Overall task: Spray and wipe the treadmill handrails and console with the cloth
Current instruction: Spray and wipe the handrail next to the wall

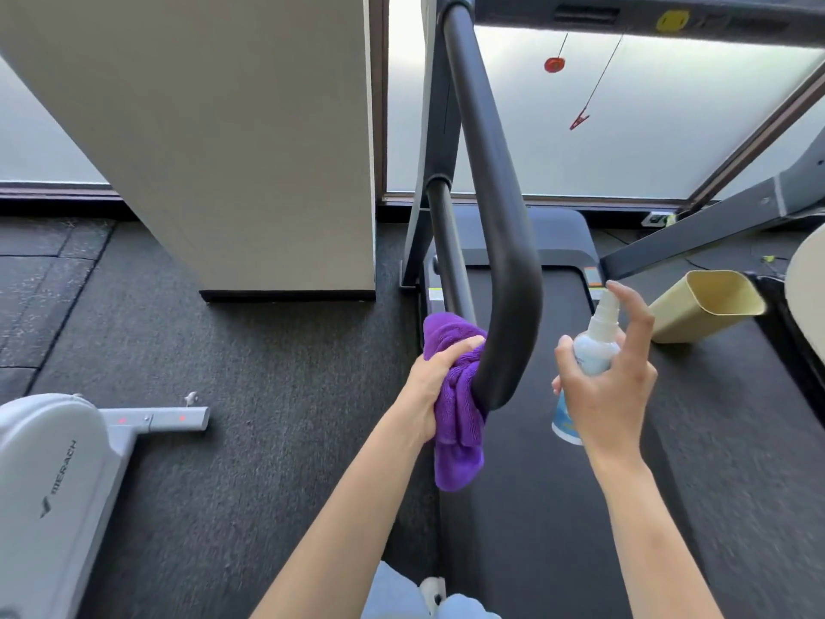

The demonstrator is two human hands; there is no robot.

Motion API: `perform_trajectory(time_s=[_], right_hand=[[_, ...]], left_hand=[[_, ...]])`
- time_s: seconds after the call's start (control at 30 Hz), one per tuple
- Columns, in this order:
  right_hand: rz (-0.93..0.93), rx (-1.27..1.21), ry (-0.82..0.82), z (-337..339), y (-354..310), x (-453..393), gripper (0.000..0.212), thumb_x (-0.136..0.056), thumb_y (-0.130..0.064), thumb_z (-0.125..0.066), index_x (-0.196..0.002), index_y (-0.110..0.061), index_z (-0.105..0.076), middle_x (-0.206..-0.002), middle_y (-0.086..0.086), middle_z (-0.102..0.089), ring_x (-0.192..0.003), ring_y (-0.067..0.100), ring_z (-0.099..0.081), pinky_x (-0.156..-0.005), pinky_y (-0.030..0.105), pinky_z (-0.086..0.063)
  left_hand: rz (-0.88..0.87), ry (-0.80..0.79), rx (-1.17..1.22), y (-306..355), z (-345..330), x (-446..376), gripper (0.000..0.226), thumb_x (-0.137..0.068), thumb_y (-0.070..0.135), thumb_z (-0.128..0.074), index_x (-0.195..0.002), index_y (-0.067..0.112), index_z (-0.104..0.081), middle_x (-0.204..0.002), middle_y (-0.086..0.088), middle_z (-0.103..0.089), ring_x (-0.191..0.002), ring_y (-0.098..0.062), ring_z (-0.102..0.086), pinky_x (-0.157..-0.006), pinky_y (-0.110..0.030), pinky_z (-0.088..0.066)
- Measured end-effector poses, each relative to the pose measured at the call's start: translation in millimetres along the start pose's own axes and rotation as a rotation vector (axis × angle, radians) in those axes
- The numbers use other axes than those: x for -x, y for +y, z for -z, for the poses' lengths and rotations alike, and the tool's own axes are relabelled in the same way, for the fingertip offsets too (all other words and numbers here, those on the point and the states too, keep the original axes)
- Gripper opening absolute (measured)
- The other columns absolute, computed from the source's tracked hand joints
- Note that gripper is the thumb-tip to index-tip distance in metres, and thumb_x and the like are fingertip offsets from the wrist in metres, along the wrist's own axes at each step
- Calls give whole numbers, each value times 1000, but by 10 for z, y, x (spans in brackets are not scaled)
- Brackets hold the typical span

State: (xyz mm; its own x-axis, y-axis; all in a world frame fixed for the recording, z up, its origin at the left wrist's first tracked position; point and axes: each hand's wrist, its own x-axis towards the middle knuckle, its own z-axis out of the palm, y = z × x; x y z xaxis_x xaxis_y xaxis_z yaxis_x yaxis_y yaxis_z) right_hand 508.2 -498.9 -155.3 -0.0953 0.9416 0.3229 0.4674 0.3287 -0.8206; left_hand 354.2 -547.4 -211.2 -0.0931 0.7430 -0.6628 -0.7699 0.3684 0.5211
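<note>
The head view looks down along the left side of a treadmill. The left hand (439,377) grips a bunched purple microfiber cloth (457,408) and presses it against the lower end of the black padded handrail (495,216), on its left side. The fingers are curled into the cloth, and the thumb lies on top of it, just beside the rail. A loose part of the cloth hangs down below the hand, under the end of the rail.

The right hand (611,386) holds a small white spray bottle (589,359) to the right of the handrail end, near it but not touching it. The thumb and the lower fingers wrap around the body of the bottle, and the index finger is raised above the white nozzle. I cannot tell if this finger presses the nozzle. The nozzle seems to point toward the rail, but it is blurred.

The handrail rises from its bent lower end up to the console (647,11), which shows only as a dark edge at the top. A thinner black bar (446,243) runs down behind the handrail. A red safety clip (579,122) hangs on a cord under the console. Below the hands lies the black treadmill belt (535,507). A beige bin (705,306) lies tilted on the right side of the belt, with its open mouth toward the camera.

On the dark carpet floor (245,440) at the left stands a grey exercise machine (53,475) with the name MERACH on its cover. A cream column (223,127) stands behind it, before frosted windows.
</note>
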Motion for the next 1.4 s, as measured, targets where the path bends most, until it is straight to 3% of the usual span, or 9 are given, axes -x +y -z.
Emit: perform_trajectory(time_s=[0.1,0.27,0.4,0.57,0.7,0.83,1.13,1.27,1.4], right_hand=[[6,-15,-8,-11,14,0,61,-85,-3,-62,-132,-36,-41,-73,11,-58,-55,37,-61,-60,51,-56],[34,-58,-32,62,27,24,61,-85,-3,-63,-132,-36,-41,-74,8,-57,-55,37,-61,-59,52,-56],[60,-75,-55,149,29,52,61,-85,-3,-63,-133,-34,-41,-74,11,-57,-53,38,-60,-56,52,-55],[106,-90,-86,265,43,157,62,-85,-1,-63,-133,-32,-40,-75,6,-58,-53,33,-62,-63,53,-58],[121,-117,-82,356,59,249,63,-85,-2,-66,-132,-36,-41,-66,5,-56,-51,31,-58,-58,49,-56],[99,-136,-70,466,79,292,63,-84,-3,-63,-130,-39,-42,-71,3,-56,-50,38,-58,-56,51,-55],[130,-183,-40,634,12,108,65,-85,-2,-64,-130,-43,-42,-69,-1,-57,-51,34,-61,-56,48,-57],[169,-201,-25,636,-68,-49,67,-85,0,-65,-131,-43,-41,-82,-19,-62,-52,30,-61,-54,47,-58],[166,-216,1,553,-152,-241,66,-86,-2,-65,-130,-45,-41,-76,0,-59,-50,29,-61,-48,38,-56]], left_hand=[[36,8,131,-56,-52,25,41,-71,22,-81,-105,6,-64,-86,-15,-67,-76,-31,-64,-88,-50,-53],[-101,160,249,-252,-160,197,62,-78,38,-76,-125,3,-55,-96,-21,-65,-71,-34,-62,-64,-41,-54],[-203,228,200,-446,-236,424,85,-69,71,-67,-126,8,-59,-111,-17,-69,-89,-29,-68,-83,-37,-55],[-643,523,11,-732,-574,702,70,-71,80,-54,-110,23,-60,-108,-2,-68,-107,-18,-64,-94,-36,-48],[-1077,695,-443,-696,-777,714,94,-70,60,-72,-147,19,-37,-130,-7,-50,-117,-23,-48,-103,-38,-39],[-1249,870,-622,-375,-934,722,100,-65,51,-83,-148,20,-36,-126,-4,-52,-113,-21,-52,-93,-42,-48],[-937,728,-899,558,-1180,837,83,-73,57,-72,-143,26,-40,-124,-4,-54,-110,-25,-57,-88,-31,-39],[-749,597,-885,1006,-1220,748,70,-72,55,-74,-129,20,-51,-119,-1,-61,-109,-25,-58,-90,-30,-42],[-619,473,-744,1326,-1227,554,72,-63,54,-80,-120,17,-55,-112,-4,-65,-103,-28,-63,-94,-43,-51]])
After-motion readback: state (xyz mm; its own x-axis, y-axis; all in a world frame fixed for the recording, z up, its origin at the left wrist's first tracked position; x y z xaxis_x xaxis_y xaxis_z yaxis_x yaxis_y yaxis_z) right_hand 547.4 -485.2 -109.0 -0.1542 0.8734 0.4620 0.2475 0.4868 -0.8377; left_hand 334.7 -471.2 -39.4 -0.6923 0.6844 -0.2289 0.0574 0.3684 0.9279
